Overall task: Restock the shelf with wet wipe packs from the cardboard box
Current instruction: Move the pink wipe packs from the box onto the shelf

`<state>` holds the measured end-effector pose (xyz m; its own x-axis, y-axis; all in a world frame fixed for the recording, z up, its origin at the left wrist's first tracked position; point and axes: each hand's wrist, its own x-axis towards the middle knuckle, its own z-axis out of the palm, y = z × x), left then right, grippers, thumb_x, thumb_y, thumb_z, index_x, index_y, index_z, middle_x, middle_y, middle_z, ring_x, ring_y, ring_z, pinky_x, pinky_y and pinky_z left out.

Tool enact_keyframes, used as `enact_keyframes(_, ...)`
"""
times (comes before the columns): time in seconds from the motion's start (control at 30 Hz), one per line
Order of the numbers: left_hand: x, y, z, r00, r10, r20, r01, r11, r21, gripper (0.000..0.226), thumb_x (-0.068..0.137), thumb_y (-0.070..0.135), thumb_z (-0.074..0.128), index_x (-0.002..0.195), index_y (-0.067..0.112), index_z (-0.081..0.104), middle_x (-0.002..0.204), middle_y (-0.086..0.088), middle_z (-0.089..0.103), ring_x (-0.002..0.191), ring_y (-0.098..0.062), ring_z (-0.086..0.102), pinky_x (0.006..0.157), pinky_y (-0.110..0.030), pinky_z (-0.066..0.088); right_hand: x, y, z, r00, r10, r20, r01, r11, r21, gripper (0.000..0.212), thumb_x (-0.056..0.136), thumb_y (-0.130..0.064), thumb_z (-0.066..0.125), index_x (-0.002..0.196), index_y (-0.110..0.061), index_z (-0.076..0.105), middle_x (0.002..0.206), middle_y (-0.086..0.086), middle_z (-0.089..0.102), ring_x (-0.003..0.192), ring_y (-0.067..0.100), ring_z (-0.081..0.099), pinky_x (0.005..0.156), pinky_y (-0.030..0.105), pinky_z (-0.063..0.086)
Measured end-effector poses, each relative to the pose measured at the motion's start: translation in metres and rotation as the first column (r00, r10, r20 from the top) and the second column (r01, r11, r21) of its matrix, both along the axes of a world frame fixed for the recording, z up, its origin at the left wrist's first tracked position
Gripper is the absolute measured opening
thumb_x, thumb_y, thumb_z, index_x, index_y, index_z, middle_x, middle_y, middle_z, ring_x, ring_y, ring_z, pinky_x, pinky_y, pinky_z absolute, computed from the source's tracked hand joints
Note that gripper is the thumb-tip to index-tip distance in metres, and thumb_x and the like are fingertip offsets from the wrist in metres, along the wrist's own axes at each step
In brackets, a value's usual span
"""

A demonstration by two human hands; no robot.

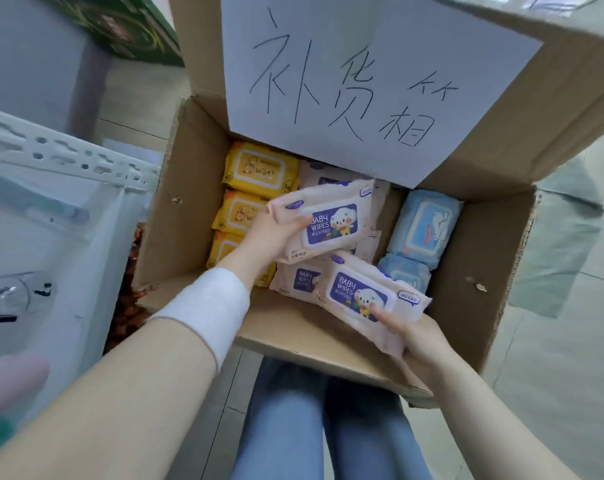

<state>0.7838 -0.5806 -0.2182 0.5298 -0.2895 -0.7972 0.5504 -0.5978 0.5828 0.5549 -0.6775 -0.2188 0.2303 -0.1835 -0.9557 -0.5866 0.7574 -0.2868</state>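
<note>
Left hand (269,233) grips pink wipes pack (328,223) by left edge, above cardboard box (176,216) middle. Right hand (414,337) pinches second pink pack (369,292) at near corner, over near box wall. Yellow packs (259,168) left, blue packs (425,226) right. Shelf (65,161) left. Advice: lift both clear of flaps, keep packs flat, firm grip before swinging left.

"BABY WIPES" on pink pack (329,226)
</note>
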Motion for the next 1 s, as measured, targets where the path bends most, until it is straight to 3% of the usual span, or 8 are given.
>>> enact_keyframes(0.07, -0.001, 0.026, 0.036, 0.988, 0.152, 0.011, -0.151, 0.987, -0.049, 0.042, 0.082, 0.016, 0.07, 0.121, 0.011, 0.055, 0.11, -0.007, 0.067, 0.091, -0.019, 0.067, 0.083, -0.04, 0.056, -0.007, -0.007, 0.032, 0.997, 0.019, 0.074, -0.019, 1.0, 0.009, 0.074, 0.052, -0.033, 0.089, 0.118, -0.011, 0.064, 0.112, 0.008, 0.071, 0.106, 0.026, 0.066, 0.101, 0.047, 0.046)
enact_keyframes(0.2, -0.017, 0.082, 0.118, 0.912, 0.41, 0.034, -0.394, 0.894, -0.212, 0.031, 0.086, 0.014, 0.063, 0.117, 0.015, 0.056, 0.105, -0.005, 0.069, 0.08, -0.01, 0.07, 0.075, -0.034, 0.059, -0.008, -0.008, 0.09, 0.979, 0.123, 0.165, -0.104, 0.987, -0.119, 0.101, 0.028, -0.047, 0.093, 0.118, -0.015, 0.062, 0.11, 0.006, 0.072, 0.103, 0.024, 0.068, 0.094, 0.043, 0.052)
enact_keyframes(0.37, -0.074, 0.159, 0.209, 0.732, 0.678, 0.069, -0.595, 0.685, -0.42, 0.018, 0.087, 0.02, 0.057, 0.105, 0.023, 0.058, 0.088, 0.007, 0.075, 0.081, -0.009, 0.072, 0.071, -0.037, 0.06, 0.001, 0.022, 0.153, 0.885, 0.311, 0.345, -0.254, 0.946, -0.199, 0.093, 0.02, -0.048, 0.092, 0.104, -0.021, 0.066, 0.107, 0.006, 0.073, 0.097, 0.022, 0.07, 0.087, 0.039, 0.055)
enact_keyframes(0.53, -0.157, 0.241, 0.297, 0.514, 0.853, 0.093, -0.71, 0.484, -0.511, 0.039, 0.084, 0.026, 0.059, 0.121, 0.016, 0.053, 0.112, -0.006, 0.07, 0.099, -0.024, 0.069, 0.076, -0.046, 0.058, 0.0, 0.076, 0.243, 0.707, 0.517, 0.484, -0.443, 0.856, -0.267, 0.038, 0.072, -0.014, 0.075, 0.107, -0.013, 0.062, 0.097, 0.006, 0.072, 0.074, 0.009, 0.072, 0.059, 0.021, 0.058)
enact_keyframes(0.63, -0.19, 0.296, 0.349, 0.357, 0.917, 0.176, -0.747, 0.393, -0.536, 0.013, 0.091, 0.018, 0.055, 0.103, 0.02, 0.059, 0.089, 0.006, 0.075, 0.083, -0.012, 0.072, 0.064, -0.033, 0.059, 0.003, 0.116, 0.298, 0.575, 0.65, 0.496, -0.546, 0.757, -0.359, 0.041, 0.065, -0.022, 0.076, 0.102, -0.016, 0.062, 0.087, -0.001, 0.074, 0.072, 0.009, 0.072, 0.055, 0.02, 0.056)
enact_keyframes(0.77, -0.235, 0.387, 0.426, 0.092, 0.947, 0.307, -0.754, 0.268, -0.6, 0.007, 0.089, 0.018, 0.059, 0.095, 0.021, 0.061, 0.085, 0.008, 0.075, 0.082, -0.011, 0.071, 0.068, -0.034, 0.06, 0.013, 0.191, 0.368, 0.372, 0.753, 0.542, -0.607, 0.639, -0.473, 0.03, 0.083, -0.002, 0.062, 0.111, -0.015, 0.059, 0.098, -0.001, 0.07, 0.079, 0.008, 0.071, 0.062, 0.019, 0.058)
enact_keyframes(0.9, -0.286, 0.486, 0.477, -0.081, 0.909, 0.409, -0.725, 0.228, -0.65, 0.011, 0.08, 0.024, 0.066, 0.091, 0.02, 0.064, 0.082, 0.007, 0.075, 0.076, -0.01, 0.071, 0.072, -0.038, 0.057, 0.018, 0.29, 0.427, 0.167, 0.773, 0.612, -0.654, 0.551, -0.517, 0.028, 0.074, -0.017, 0.073, 0.099, -0.022, 0.062, 0.095, -0.002, 0.071, 0.072, 0.002, 0.071, 0.059, 0.017, 0.057)
enact_keyframes(1.0, -0.329, 0.557, 0.5, -0.204, 0.875, 0.44, -0.729, 0.164, -0.664, 0.018, 0.072, 0.029, 0.064, 0.088, 0.021, 0.065, 0.079, 0.01, 0.074, 0.075, -0.009, 0.07, 0.068, -0.036, 0.057, 0.012, 0.372, 0.459, 0.049, 0.766, 0.641, -0.67, 0.501, -0.547, 0.067, 0.039, -0.046, 0.085, 0.098, -0.024, 0.062, 0.089, -0.005, 0.076, 0.08, 0.01, 0.073, 0.064, 0.026, 0.06)
